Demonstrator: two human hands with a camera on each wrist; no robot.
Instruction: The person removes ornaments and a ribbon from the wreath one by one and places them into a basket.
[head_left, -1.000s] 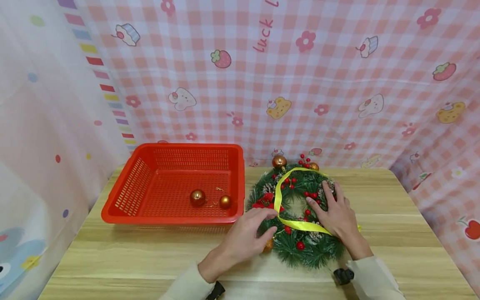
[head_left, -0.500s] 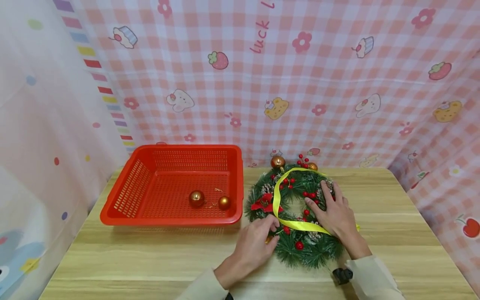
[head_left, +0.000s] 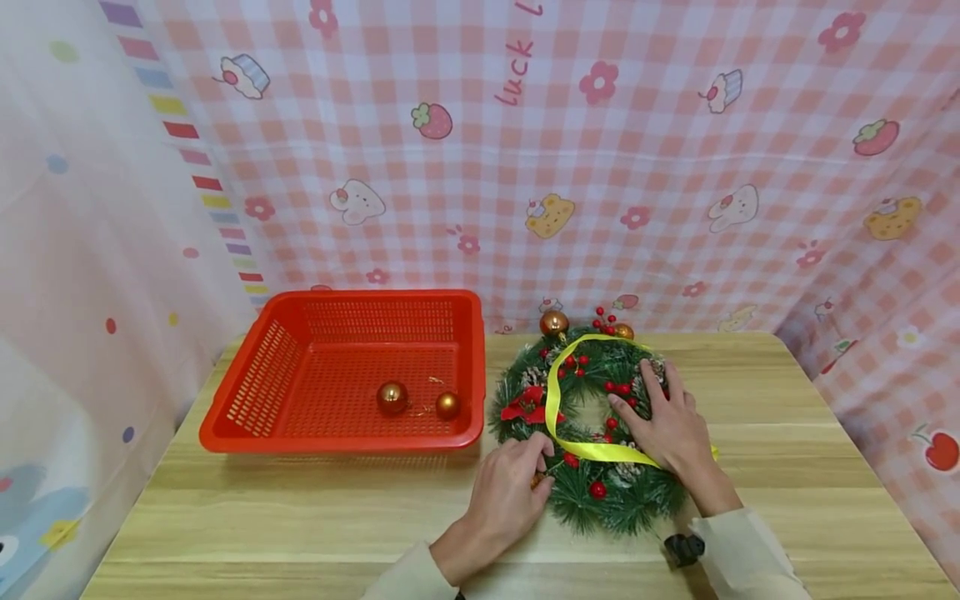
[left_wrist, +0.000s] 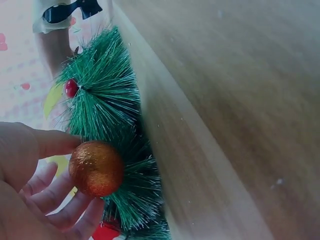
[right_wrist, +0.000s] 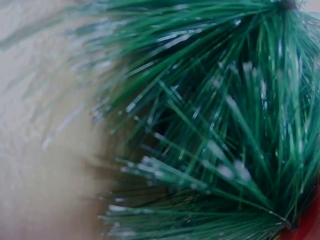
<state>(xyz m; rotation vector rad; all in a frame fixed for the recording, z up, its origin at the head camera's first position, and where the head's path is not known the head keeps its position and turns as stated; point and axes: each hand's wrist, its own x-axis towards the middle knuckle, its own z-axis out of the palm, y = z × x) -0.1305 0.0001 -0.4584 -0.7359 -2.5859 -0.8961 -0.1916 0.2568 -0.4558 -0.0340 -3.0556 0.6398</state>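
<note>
A green Christmas wreath (head_left: 581,507) lies flat on the table, dressed with red berries, pine cones and a red poinsettia (head_left: 525,405). At its near left edge my left hand (head_left: 508,487) holds a glittery orange Christmas ball (left_wrist: 97,169) between thumb and curled fingers; the left wrist view shows it against the needles. My right hand (head_left: 672,432) rests spread on the wreath's right side. A yellow ribbon (head_left: 553,392) loops loosely over the wreath and passes under the right hand. The right wrist view has only blurred wreath needles (right_wrist: 215,130).
Left of the wreath stands a red plastic basket (head_left: 341,444) with two shiny gold balls (head_left: 392,397) inside. Behind the wreath's far edge sit a copper ball (head_left: 553,322) and another orange ball (head_left: 623,331). A checked cloth (head_left: 465,167) hangs behind the wooden table (head_left: 300,517).
My left hand has moved from beside the ribbon and poinsettia down toward the orange ball, its fingers curling in. The right hand has stayed on the wreath. The head view has shifted slightly.
</note>
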